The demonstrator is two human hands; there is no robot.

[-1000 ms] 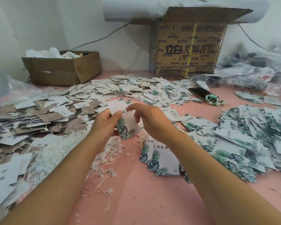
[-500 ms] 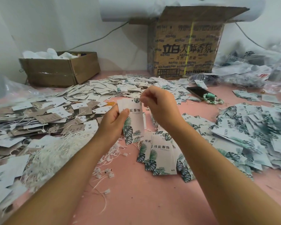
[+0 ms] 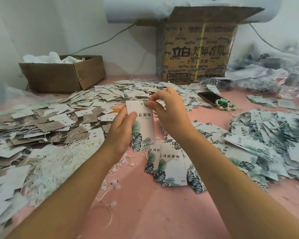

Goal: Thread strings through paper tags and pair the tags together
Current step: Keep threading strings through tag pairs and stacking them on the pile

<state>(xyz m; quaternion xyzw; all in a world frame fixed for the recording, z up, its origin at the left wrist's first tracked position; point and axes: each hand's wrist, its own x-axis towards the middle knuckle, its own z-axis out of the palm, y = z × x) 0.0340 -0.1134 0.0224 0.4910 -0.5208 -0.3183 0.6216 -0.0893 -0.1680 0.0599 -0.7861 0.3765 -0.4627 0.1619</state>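
Left hand (image 3: 122,133), right hand (image 3: 170,116): pinch grips

The tall cardboard box (image 3: 216,66) carries big black characters, 立白 大师香氛. A smaller line sits below them: 天然 and 衣液, with the middle crossed by a yellow strap (image 3: 201,49). Its small repeated marks are too blurred to read. The held tag (image 3: 145,128) shows 宸服饰 (first character covered) — a leaf-print tag (image 3: 171,163) lying flat reads 纬宸服饰.

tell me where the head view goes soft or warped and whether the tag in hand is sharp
Head view: the held tag is sharp, its print readable; the plastic bags at far right and the left-edge tags smear; the wide lens tilts the big carton; light is soft, without glare.
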